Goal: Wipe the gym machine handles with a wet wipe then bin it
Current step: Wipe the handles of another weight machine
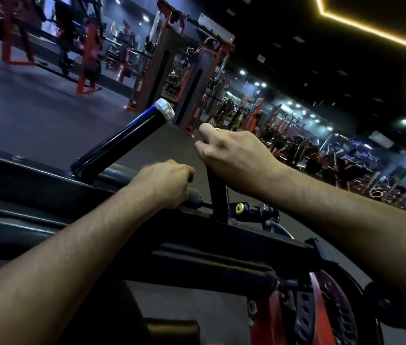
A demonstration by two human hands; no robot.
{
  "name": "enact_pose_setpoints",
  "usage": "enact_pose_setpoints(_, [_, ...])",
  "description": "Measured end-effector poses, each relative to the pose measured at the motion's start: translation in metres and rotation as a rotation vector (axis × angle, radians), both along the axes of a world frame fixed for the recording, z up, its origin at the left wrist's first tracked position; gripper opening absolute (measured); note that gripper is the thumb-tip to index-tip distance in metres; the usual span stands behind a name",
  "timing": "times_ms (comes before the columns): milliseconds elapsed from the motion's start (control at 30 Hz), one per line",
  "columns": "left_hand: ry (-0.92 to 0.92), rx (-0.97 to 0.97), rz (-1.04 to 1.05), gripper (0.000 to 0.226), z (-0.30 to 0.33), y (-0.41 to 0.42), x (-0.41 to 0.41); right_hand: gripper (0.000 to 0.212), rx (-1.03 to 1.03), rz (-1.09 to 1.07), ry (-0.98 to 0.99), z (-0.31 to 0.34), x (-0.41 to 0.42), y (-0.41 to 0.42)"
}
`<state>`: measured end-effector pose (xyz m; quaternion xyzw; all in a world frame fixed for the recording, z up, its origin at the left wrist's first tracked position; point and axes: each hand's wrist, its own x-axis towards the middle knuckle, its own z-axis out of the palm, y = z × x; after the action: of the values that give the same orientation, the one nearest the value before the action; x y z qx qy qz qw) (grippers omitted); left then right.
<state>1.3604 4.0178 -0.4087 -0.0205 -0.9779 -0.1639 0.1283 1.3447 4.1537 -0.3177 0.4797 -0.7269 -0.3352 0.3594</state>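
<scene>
Gripping handles [218,192], both hands' fingers hidden; wipe unseen.

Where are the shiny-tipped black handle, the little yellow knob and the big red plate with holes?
black handle [122,141]: head view, middle of its black grip.
yellow knob [240,208]: head view, its round yellow face.
red plate [321,317]: head view, its perforated face.

Two bare forearms, no sleeves, watch or rings; left hand [164,181], right hand [231,151]
</scene>
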Motion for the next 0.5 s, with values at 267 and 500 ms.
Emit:
enact_pose_setpoints(267, [0.017, -0.006, -0.017, 0.035, -0.001, 0.000, 0.002, 0.029, 0.046, -0.027, -0.207, -0.035, 0.006, 0.043])
enact_pose_setpoints(500, [0.050, -0.011, 0.001, 0.034, -0.002, 0.001, 0.000, 0.015, 0.058, -0.091, -0.372, -0.062, 0.011, 0.075])
